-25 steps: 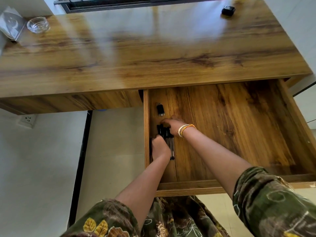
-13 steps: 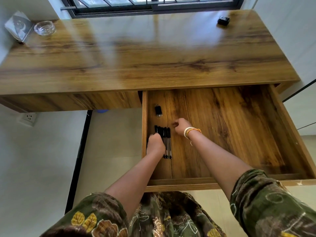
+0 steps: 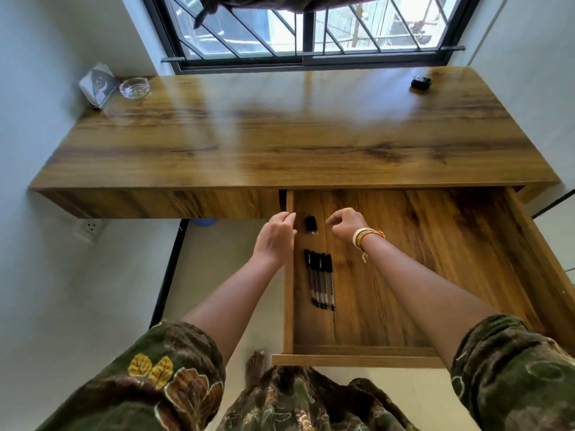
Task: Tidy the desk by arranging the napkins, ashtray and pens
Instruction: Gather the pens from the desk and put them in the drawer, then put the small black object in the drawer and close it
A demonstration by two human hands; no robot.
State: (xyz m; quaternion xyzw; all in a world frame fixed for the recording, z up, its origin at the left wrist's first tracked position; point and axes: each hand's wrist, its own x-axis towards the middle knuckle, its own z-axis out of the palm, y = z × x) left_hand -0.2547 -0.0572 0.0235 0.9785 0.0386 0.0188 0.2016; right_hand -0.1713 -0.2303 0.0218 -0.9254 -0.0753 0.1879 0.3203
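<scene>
1. The pens (image 3: 320,281) are laid side by side in the open drawer (image 3: 435,275), near its 9 o'clock wall.
2. Beyond them, the left hand (image 3: 275,237) and right hand (image 3: 345,223) are held loosely curled, nothing gripped, flanking a small black object (image 3: 311,224).
3. At the surface's (image 3: 295,135) 10 o'clock corner, the glass ashtray (image 3: 134,87) is seen just beside the napkins (image 3: 97,85).

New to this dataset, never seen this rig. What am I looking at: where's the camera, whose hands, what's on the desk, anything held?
No robot here. One wide-angle camera sits on a person's head, looking down at their bare hands. The left hand and right hand hover over an open drawer, holding nothing. In it lie a row of pens side by side and a small black object. On the desk, far left, are a glass ashtray and a napkin pack; far right, a small black case.
</scene>
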